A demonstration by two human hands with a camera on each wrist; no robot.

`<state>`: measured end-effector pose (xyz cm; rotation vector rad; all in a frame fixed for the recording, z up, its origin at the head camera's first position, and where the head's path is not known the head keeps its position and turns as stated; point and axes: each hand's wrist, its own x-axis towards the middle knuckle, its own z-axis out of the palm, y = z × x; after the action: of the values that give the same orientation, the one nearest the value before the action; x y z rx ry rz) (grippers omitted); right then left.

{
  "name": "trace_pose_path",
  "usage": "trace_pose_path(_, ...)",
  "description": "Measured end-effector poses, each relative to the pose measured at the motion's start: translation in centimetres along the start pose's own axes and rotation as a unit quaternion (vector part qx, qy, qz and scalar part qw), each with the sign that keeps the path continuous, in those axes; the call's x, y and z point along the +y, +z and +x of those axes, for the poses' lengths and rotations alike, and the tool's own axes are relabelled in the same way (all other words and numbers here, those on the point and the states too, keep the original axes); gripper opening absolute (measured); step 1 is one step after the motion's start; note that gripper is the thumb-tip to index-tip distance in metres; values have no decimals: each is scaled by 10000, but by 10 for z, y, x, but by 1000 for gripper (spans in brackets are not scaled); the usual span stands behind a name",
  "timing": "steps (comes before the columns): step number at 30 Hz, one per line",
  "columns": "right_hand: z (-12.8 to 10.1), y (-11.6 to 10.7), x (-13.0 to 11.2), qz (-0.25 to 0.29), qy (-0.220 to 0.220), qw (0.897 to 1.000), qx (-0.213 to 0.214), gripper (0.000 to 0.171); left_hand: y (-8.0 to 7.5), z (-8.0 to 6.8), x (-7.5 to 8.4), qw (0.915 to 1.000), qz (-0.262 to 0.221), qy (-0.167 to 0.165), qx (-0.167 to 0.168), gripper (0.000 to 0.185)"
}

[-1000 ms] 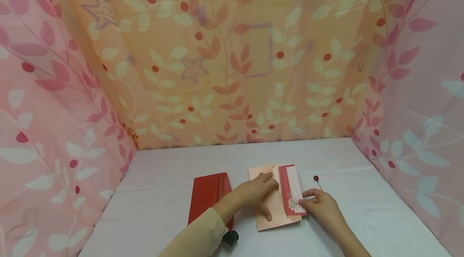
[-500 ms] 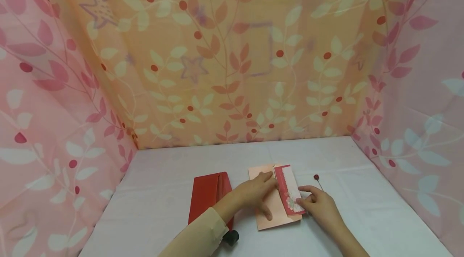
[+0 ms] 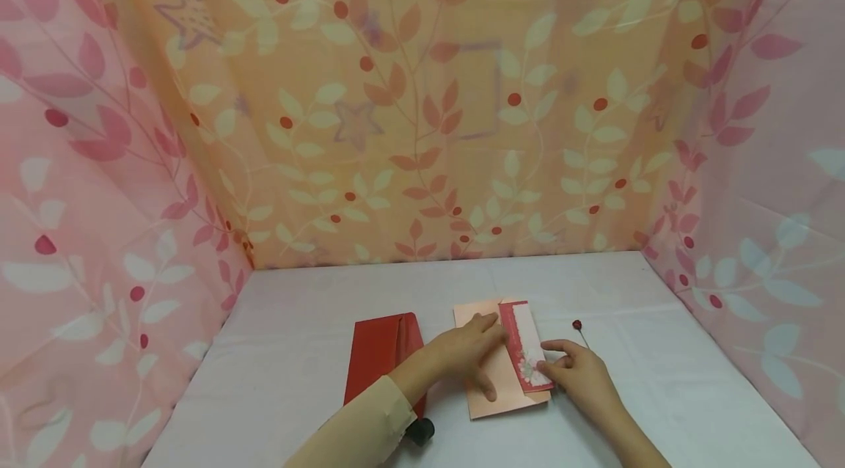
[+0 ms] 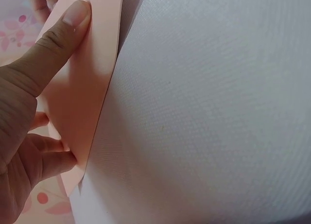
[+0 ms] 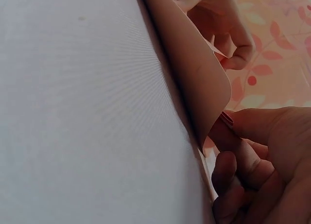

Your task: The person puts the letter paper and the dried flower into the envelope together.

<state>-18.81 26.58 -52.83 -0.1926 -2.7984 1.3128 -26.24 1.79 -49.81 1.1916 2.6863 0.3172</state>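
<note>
Peach card [image 3: 491,373] lies near the front middle of the white table [image 3: 310,321], and we keep it there with our left hand [image 3: 465,354] spread flat on its left half, fingers straight and the thumb pressing near the lower edge, so the sheet does not slide. From the left wrist view the thumb [image 4: 58,37] lies along the card's surface while the other fingers rest on the sheet lower down. Our right hand [image 3: 581,373] pinches the lower end of the red-and-white decorated flap [image 3: 524,351], which stands tilted up along the card's right side; the right wrist view shows the fingers [image 5: 243,156] curled under the raised paper edge, a grip that lets the flap swing on its fold while the base stays put. Just left of the card lies a red envelope [image 3: 379,358], near enough to reach, and a red-headed pin [image 3: 577,327] rests to the right, apart from the hands. A small black object [image 3: 421,430] sits by our left sleeve.
</note>
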Motion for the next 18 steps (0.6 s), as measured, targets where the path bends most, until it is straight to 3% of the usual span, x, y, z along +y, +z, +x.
trace_pose_path(6,2,5,3,-134,16,9999,24,46,0,-2,0,10000,-27,11,-12,100)
trace_pose_path(18,6,21,2,-153,-141,9998,-7,46,5,-1,-5,9992,178,228,269,98)
